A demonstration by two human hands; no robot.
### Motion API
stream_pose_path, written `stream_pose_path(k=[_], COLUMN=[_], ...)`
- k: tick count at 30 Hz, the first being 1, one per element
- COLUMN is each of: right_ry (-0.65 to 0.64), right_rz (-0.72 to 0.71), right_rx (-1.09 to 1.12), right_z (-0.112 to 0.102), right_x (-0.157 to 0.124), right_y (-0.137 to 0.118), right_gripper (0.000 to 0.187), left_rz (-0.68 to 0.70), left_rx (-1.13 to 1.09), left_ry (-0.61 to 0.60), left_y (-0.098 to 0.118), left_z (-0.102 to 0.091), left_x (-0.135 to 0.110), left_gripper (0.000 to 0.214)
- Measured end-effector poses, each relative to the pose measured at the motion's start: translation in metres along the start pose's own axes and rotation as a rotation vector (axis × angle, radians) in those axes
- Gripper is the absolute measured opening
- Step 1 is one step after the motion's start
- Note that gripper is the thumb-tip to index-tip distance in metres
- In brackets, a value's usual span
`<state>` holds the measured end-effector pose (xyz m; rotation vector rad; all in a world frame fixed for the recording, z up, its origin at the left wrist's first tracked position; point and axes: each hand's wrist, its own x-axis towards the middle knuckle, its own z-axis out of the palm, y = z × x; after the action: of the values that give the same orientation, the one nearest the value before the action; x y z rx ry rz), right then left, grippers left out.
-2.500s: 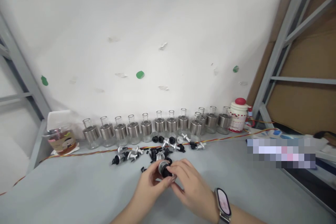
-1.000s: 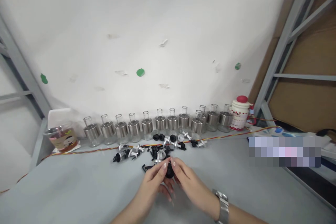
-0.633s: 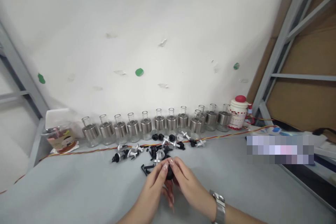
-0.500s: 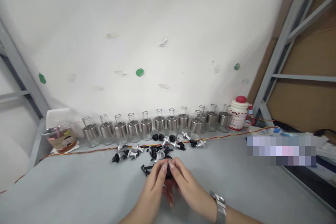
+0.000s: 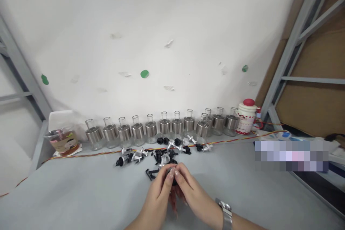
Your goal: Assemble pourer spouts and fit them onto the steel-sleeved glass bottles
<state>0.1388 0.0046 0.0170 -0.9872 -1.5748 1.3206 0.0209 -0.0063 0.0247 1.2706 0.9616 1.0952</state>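
My left hand (image 5: pixel 159 196) and my right hand (image 5: pixel 192 194) meet fingertip to fingertip over a small black and silver cap part (image 5: pixel 173 178), both gripping it just above the grey table (image 5: pixel 81 194). The fingers hide most of the part. Right behind the hands lies a scatter of loose black and silver cap parts (image 5: pixel 159 154). A silver watch (image 5: pixel 226 212) is on my right wrist.
A row of several glass bottles with steel collars (image 5: pixel 161 126) lines the white wall. A red-yellow cable (image 5: pixel 102 154) runs in front of them. A lidded jar (image 5: pixel 62 137) stands at the left, a white and red pot (image 5: pixel 246 116) at the right, beside a grey metal rack (image 5: pixel 289 39).
Both hands have closed in tighter around the part, so it is more hidden than before. My right wrist has turned, so the watch face no longer shows.
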Motion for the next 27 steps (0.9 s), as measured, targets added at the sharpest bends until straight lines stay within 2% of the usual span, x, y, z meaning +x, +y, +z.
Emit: stream_pose_path(k=[9,13,21,27], right_ry=[0.004,0.012,-0.012,-0.013], right_rz=[-0.046,-0.051,-0.072,-0.042], right_rx=[-0.050,-0.112,-0.105,-0.063], right_z=[0.001,0.001,0.002,0.005], right_x=[-0.002,-0.003,-0.006,-0.007], right_y=[-0.003,-0.001,-0.004,-0.007], right_gripper=[0.025,0.025,0.024,0.025], left_rz=[-0.085,-0.075,-0.017,0.005], left_rx=[0.075,0.134,0.208,0.218], left_ry=[0.090,0.078,0.077,0.071], left_y=[0.005,0.000,-0.013,-0.012], left_z=[-0.003,-0.004,-0.003,-0.005], left_x=[-0.004,-0.005,-0.002,-0.002], left_gripper=[0.062,0.067,0.062,0.064])
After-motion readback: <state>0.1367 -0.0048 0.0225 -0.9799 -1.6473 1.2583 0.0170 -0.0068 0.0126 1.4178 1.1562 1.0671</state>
